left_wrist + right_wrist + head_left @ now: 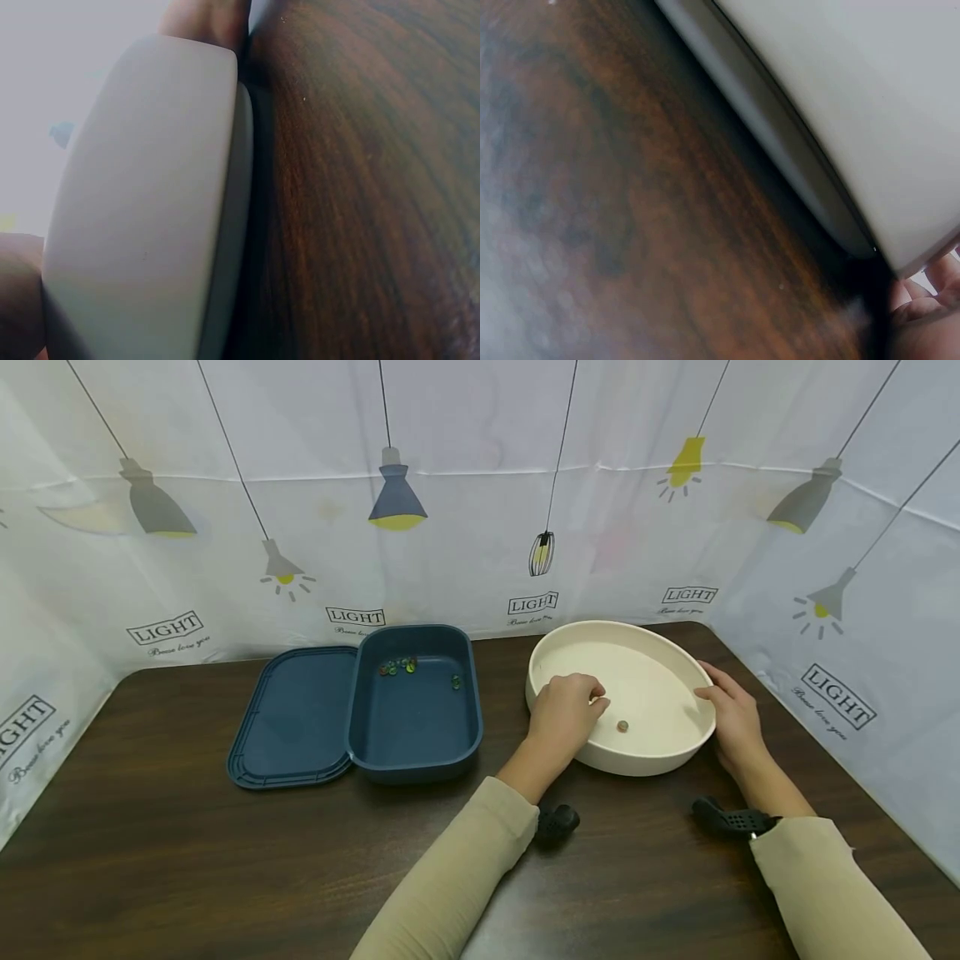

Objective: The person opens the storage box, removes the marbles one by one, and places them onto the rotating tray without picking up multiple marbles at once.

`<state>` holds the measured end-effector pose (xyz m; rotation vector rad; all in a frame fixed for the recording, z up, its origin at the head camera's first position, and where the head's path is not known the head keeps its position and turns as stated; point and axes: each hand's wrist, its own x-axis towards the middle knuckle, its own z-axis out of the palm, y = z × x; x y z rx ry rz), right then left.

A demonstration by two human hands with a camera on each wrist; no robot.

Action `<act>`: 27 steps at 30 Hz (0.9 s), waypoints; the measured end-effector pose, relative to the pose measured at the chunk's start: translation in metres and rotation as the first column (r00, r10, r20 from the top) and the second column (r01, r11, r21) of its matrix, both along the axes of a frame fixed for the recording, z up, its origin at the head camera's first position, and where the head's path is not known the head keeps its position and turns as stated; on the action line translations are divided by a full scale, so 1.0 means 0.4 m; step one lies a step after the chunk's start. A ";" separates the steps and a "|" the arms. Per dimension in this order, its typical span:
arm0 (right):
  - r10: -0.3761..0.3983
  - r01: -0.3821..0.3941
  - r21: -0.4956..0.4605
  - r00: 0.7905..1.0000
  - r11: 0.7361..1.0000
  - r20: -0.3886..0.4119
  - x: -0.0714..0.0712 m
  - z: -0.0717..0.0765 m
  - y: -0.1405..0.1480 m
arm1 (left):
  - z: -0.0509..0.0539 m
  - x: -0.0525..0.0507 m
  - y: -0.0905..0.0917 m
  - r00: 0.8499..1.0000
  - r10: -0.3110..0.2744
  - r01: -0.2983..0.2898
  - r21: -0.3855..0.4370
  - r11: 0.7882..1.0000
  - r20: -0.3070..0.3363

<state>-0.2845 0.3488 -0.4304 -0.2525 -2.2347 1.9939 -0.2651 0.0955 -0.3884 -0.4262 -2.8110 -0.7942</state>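
Note:
A round cream tray (652, 668) with a raised rim stands at the right of the table. Inside it, near the front, lies one small round marble-like piece (622, 726). My left hand (566, 710) reaches over the tray's left front rim with bent fingers; whether something is between the fingertips is hidden. On the right side, my right hand (731, 714) grips the rim, thumb inside and fingers along the outer wall. The tray's outer wall (150, 180) fills much of the left wrist view. Several glass marbles (397, 667) sit at the back of a blue box (416, 768).
A blue lid (300, 714) lies left of the box, against its side. The brown wooden table (187, 860) carries everything. A white curtain (465, 552) printed with lamps hangs behind and at both sides.

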 end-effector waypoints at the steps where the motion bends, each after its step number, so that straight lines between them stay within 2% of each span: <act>1: 0.000 0.000 -0.007 1.000 1.000 -0.002 0.000 0.001 0.000 | 0.000 0.000 0.001 1.000 0.002 -0.002 -0.001 1.000 0.000; 7: -0.003 0.003 -0.026 1.000 1.000 -0.012 -0.001 0.002 0.001 | 0.004 0.001 -0.002 1.000 -0.003 0.003 0.015 1.000 0.007; 11: -0.009 0.008 -0.040 1.000 0.999 -0.021 0.000 0.001 0.002 | 0.013 0.004 -0.013 0.999 -0.040 0.042 0.085 0.995 -0.017; 13: -0.012 0.011 -0.048 1.000 0.999 -0.024 0.001 0.000 0.002 | 0.034 0.009 -0.024 0.998 -0.058 0.061 0.119 0.991 -0.031; 16: -0.013 0.012 -0.041 1.000 0.999 -0.019 0.001 -0.001 0.000 | 0.083 0.021 -0.054 0.997 -0.067 0.072 0.163 0.984 -0.036; 19: -0.014 0.013 -0.031 1.000 0.999 -0.010 0.000 0.002 -0.005 | 0.137 0.029 -0.102 0.999 -0.053 0.052 0.212 0.976 -0.001; 21: -0.019 0.019 -0.029 1.000 0.999 -0.006 0.000 0.003 -0.007 | 0.164 0.029 -0.142 0.999 -0.044 0.037 0.255 0.966 0.025; 24: -0.025 0.024 -0.028 1.000 0.999 -0.007 0.000 0.003 -0.007 | 0.190 0.024 -0.208 0.998 -0.007 -0.013 0.319 0.948 0.063; 27: -0.027 0.026 -0.035 1.000 0.999 -0.012 0.002 0.001 -0.005 | 0.195 0.013 -0.271 0.996 0.056 -0.076 0.373 0.925 0.065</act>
